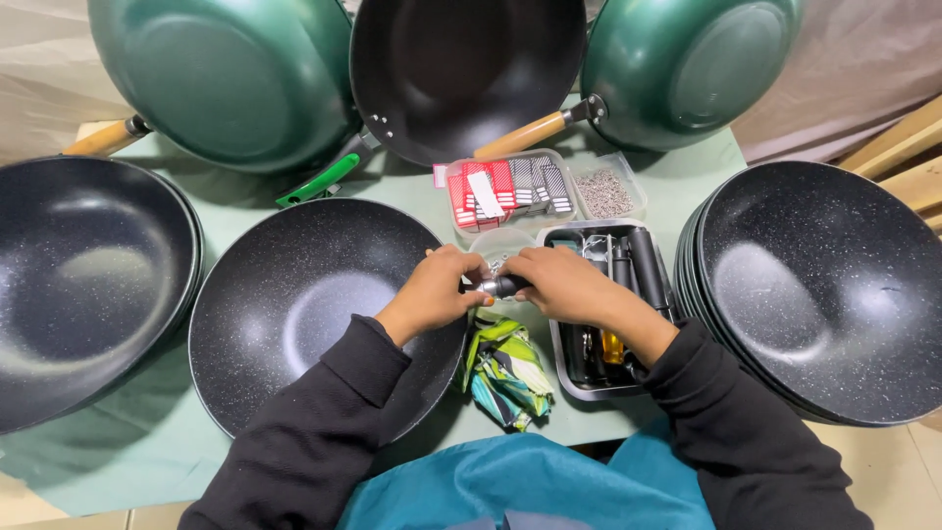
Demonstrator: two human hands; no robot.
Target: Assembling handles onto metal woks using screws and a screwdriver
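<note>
**Two hands on a small dark handle piece among the pans**

Nearest to the camera are the black sleeves and a blue apron. Just beyond them a folded cloth with green and white stripes (505, 368) lies on the green tabletop (118, 442).

Above the cloth the left hand (437, 291) and the right hand (561, 285) meet. Both hold a small dark handle piece with a silver end (500, 286); the fingers of each hand are curled together and clamped on it, one hand at each end. The piece is at the right rim of a black speckled pan (294, 304), which the left wrist rests over.

Under the right forearm stands a metal tray (564, 368) with dark tools inside. To the right is a stack of black speckled pans (824, 285), and to the left another such pan (83, 280).

Farther back stand a clear box with red and grey labels (505, 186) and a clear box with small metal parts (603, 191). At the far edge lean two green pans (226, 74) and a dark pan (461, 64) with wooden handles.
</note>
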